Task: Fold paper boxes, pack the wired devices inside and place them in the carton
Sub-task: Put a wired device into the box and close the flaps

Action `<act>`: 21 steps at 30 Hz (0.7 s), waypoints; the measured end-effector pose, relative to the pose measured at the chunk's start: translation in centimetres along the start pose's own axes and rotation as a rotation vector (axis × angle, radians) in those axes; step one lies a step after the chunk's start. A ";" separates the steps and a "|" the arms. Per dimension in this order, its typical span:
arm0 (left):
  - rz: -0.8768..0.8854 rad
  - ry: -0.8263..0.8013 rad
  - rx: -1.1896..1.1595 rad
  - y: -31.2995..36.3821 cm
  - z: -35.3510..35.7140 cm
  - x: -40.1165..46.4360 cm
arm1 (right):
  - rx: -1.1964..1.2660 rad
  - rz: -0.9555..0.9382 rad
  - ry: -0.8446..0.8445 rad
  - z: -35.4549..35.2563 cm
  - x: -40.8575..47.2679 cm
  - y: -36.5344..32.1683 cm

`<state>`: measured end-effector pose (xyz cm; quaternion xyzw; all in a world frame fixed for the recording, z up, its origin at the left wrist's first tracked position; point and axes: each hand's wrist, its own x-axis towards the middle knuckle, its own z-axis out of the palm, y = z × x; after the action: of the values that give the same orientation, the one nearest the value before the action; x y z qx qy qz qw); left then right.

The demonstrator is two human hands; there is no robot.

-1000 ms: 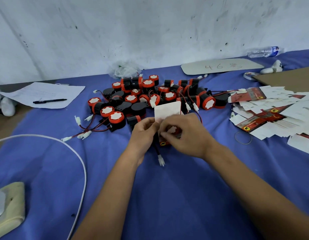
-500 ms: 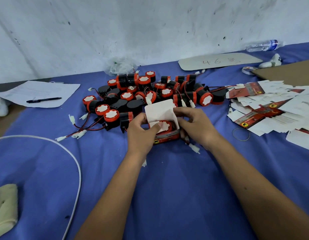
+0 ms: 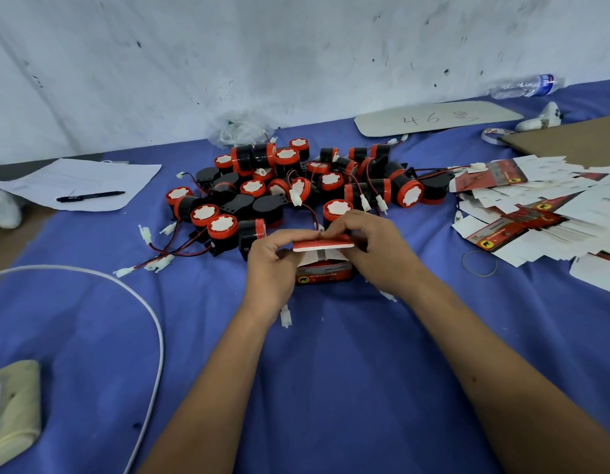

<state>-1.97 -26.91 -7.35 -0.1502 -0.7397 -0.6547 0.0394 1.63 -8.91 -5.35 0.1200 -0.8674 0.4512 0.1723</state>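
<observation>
Paper box (image 3: 323,268), red and white printed card, sits on the blue cloth-covered desk (image 3: 331,388) between both hands, its lid flap half lowered. Left hand (image 3: 271,268) curls its fingers (image 3: 286,237) around the box's side and pinches the flap edge; right hand (image 3: 375,249) pinches the flap's other end. Behind lies a heap of round black-and-red wired devices (image 3: 296,186) with white connectors. Flat box blanks (image 3: 536,213) spread at right. A scuffed white wall (image 3: 262,63) backs the desk.
</observation>
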 end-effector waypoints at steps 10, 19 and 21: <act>-0.073 -0.253 0.005 0.5 -2.7 -0.2 | -0.163 -0.028 -0.107 -0.5 -0.9 0.3; 0.175 -0.271 0.281 0.1 -2.9 -0.1 | -0.259 -0.135 -0.055 0.1 -0.6 0.3; 0.162 -0.279 0.265 0.1 -2.9 -0.1 | -0.290 -0.148 -0.068 0.0 -0.7 0.3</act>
<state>-2.25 -29.76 -6.89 -0.2920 -0.8030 -0.5194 0.0084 2.15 -8.70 -5.83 0.1727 -0.9175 0.3029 0.1913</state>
